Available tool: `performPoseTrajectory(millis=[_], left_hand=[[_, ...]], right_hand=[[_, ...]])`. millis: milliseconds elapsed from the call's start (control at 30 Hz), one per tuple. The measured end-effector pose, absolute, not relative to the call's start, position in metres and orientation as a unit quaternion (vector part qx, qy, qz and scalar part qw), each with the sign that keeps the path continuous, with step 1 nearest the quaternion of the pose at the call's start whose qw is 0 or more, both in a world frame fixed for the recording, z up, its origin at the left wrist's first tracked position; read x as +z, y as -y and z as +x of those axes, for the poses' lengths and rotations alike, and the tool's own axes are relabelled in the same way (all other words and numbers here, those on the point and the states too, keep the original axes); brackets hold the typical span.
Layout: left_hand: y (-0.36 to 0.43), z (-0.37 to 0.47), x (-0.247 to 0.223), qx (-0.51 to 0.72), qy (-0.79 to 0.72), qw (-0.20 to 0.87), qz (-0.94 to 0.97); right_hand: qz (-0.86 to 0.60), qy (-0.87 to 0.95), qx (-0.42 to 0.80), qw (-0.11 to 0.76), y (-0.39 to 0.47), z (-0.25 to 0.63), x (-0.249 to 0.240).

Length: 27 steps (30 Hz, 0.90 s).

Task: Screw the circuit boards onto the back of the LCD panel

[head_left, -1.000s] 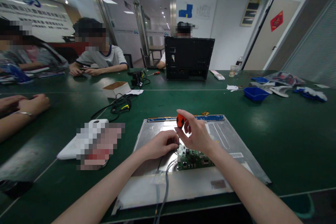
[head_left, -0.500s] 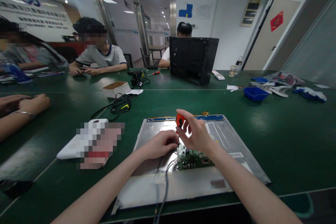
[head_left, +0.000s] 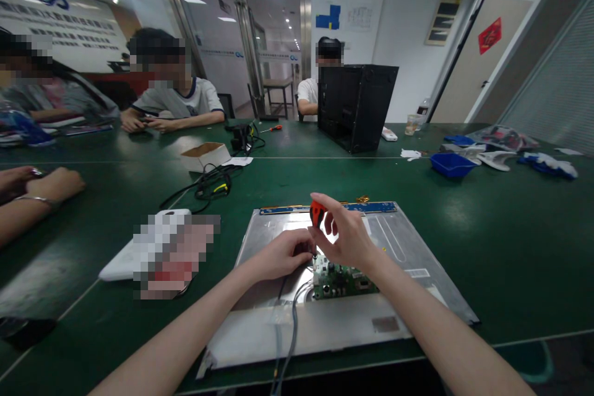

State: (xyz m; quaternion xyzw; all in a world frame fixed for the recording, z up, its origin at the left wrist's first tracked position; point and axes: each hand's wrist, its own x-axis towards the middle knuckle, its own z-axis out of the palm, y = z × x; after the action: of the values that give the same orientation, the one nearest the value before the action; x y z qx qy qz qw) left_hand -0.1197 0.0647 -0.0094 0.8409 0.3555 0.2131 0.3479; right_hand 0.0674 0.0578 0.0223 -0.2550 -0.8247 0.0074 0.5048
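Observation:
My right hand [head_left: 346,232] grips a screwdriver [head_left: 317,214] by its red and black handle, held upright with the shaft pointing down. Its tip end is at the left corner of a green circuit board [head_left: 341,281]. Beside it, my left hand [head_left: 290,253] has its fingers pinched close to the screwdriver's lower end; what they hold is too small to make out. The board lies on a silver metal display panel [head_left: 394,241] with a blue strip [head_left: 325,208] along its far edge. Grey cables [head_left: 295,334] run from near the board over the panel's front edge.
A black computer case [head_left: 357,108] stands across the table, a person behind it. To the left lie a white device [head_left: 123,257], black cables [head_left: 204,189] and an open small box [head_left: 206,156]. A blue tray [head_left: 451,165] sits at right. Other people sit at left.
The black computer case has shifted right and turned, showing more of the person behind it. The screwdriver handle has rotated slightly in my right hand. My left hand has stayed in place.

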Motion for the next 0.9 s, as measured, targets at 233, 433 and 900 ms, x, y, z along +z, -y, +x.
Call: performPoseTrajectory(millis=[233, 433, 900], left_hand=[[-0.0652, -0.1204, -0.0123, 0.200, -0.365, 0.352, 0.838], [-0.0647, -0.1187, -0.0080, 0.211, -0.355, 0.347, 0.842], [-0.0651, -0.1202, -0.0115, 0.212, -0.353, 0.361, 0.837]], right_hand=[[-0.257, 0.817, -0.003, 0.516, -0.0574, 0.0657, 0.0228], [-0.251, 0.820, -0.019, 0.514, -0.0590, 0.0671, 0.0232], [-0.280, 0.818, -0.025, 0.502, -0.0549, 0.0683, 0.0264]])
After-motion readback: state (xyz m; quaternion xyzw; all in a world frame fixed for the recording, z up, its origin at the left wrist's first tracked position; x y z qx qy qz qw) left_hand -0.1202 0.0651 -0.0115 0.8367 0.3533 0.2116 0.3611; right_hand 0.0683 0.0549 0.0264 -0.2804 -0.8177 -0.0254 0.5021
